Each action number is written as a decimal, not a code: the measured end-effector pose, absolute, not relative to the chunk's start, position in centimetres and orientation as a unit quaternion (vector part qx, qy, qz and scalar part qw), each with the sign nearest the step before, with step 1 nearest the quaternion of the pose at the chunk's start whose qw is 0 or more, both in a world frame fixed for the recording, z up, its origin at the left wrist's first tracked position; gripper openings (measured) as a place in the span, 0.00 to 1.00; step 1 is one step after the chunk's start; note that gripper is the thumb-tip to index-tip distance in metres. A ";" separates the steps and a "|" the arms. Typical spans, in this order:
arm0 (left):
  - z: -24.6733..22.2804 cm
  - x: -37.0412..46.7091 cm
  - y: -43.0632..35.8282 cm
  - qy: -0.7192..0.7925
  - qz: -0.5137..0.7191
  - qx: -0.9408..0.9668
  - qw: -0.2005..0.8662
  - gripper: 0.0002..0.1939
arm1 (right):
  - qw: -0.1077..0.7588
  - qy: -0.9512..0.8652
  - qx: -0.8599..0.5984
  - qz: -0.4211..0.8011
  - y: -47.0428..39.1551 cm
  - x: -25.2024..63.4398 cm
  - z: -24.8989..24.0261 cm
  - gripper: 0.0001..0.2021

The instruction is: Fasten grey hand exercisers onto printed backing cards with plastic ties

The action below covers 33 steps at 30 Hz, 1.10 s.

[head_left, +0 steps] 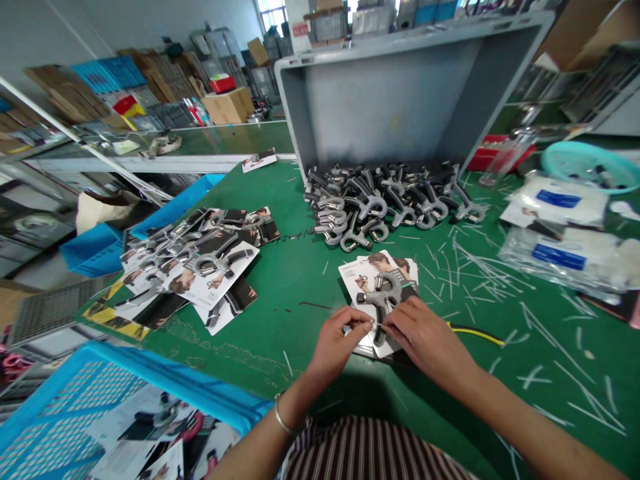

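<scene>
A grey metal-and-plastic tool (387,292) lies on a printed card (355,273), on top of a small stack of cards in front of me. My left hand (340,340) is at the card's left edge, thumb and forefinger pinched on a thin white tie. From the right, my right hand (420,331) pinches near the tool's handle; what lies between its fingertips is too small to make out. The two hands' fingertips nearly meet over the handle.
A tipped grey crate (390,100) stands behind a heap of loose tools (370,200). Carded tools (200,260) are piled left, above a blue basket (165,373). Yellow-handled pliers (477,332), scattered white ties (465,267) and plastic bags (565,260) lie right.
</scene>
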<state>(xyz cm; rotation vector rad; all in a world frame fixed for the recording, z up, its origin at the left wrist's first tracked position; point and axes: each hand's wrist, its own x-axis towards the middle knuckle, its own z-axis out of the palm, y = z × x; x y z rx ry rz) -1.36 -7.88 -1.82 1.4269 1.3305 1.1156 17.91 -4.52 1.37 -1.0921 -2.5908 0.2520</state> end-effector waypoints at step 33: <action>-1.6 -1.3 -7.7 0.506 0.422 0.616 0.432 0.03 | 0.166 -0.908 -0.370 0.107 -4.9 18.0 1.1 0.10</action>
